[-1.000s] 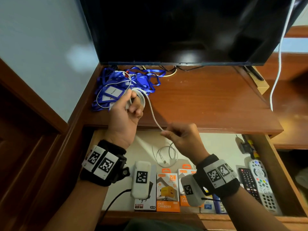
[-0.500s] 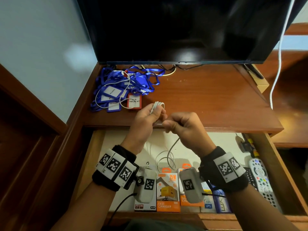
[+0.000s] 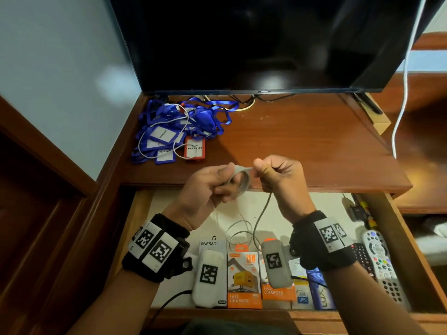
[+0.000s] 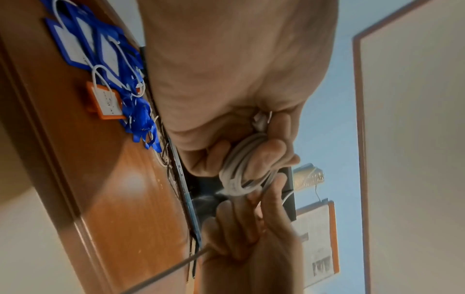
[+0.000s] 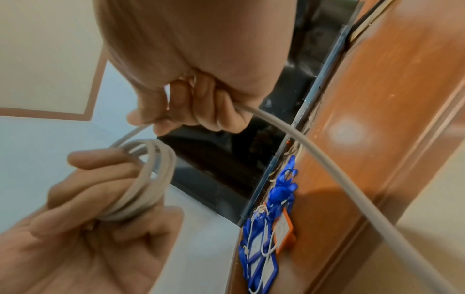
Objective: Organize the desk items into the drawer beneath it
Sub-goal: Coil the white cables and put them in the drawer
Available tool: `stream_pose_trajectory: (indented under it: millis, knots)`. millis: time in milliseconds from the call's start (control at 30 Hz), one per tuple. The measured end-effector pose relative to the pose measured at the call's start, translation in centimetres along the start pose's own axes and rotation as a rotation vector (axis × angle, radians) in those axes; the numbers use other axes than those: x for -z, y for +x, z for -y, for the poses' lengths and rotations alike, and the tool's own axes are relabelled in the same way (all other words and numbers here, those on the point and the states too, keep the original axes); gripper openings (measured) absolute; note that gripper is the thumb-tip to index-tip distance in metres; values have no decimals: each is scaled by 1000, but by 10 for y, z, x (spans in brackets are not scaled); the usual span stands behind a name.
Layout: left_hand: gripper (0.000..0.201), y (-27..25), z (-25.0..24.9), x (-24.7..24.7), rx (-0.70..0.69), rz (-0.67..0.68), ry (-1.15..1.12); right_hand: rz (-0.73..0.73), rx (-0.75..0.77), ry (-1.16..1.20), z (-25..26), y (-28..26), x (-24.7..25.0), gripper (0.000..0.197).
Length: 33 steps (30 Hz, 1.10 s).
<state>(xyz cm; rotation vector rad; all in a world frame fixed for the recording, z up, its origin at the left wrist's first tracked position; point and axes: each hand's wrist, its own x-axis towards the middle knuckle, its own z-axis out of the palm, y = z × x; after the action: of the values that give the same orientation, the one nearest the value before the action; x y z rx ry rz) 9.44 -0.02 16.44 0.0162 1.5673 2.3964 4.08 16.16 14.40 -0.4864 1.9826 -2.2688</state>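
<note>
Above the open drawer (image 3: pixel 396 240), at the table's (image 3: pixel 302 141) six o'clock edge: white cable (image 3: pixel 240 178) coiled in left hand (image 3: pixel 208 187), tail pinched by right hand (image 3: pixel 280 175). Risk: loosened grip, coils springing apart, dangling tail snagging on drawer contents.

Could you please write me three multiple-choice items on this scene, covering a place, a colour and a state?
1. Where do the lanyards lie?
A. on the desk's back left corner
B. in the drawer
C. on the floor

2. What colour frames the odd badge holder among the blue ones?
A. green
B. red-orange
C. black

3. What is the left hand doing?
A. resting open
B. pressing a remote
C. gripping the coiled white cable

Answers: 1 A, they sit below the screen; 2 B, its frame stands out; 3 C, fingers curl round the loops.
</note>
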Motion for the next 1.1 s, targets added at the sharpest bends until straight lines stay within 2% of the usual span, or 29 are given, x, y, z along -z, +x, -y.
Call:
stream_pose_trajectory:
  millis: [133, 233, 367, 500, 633, 733, 867, 967, 1033, 1100]
  knots:
    - [38, -3, -21, 13, -104, -3, -276, 6, -102, 103, -19, -7, 6, 37]
    - [41, -9, -42, 23, -217, -30, -321, 16, -225, 181, -35, -13, 14, 23]
    - [40, -18, -54, 24, -309, -94, -290, 6, -279, 99, -42, -16, 21, 16]
    - [22, -13, -49, 18, -392, -213, -164, 0, -188, -94, -32, -14, 13, 18]
    - [29, -1, -36, 16, -457, -348, 131, 227, -97, -419, -17, -16, 2, 21]
    - [29, 7, -23, 16, -416, -409, 294, 368, -15, -477, -3, -20, -4, 25]
    - [31, 9, -6, 18, -307, -414, 471, 435, 20, -380, 17, -19, -8, 22]
    - [30, 6, 4, 17, -214, -348, 533, 388, 51, -268, 26, -15, -8, 15]
    - [27, 5, 8, 16, -143, -241, 481, 303, 85, -171, 27, -11, -6, 19]
    - [31, 4, 9, 15, -87, -128, 409, 191, 103, -125, 25, -5, -2, 24]
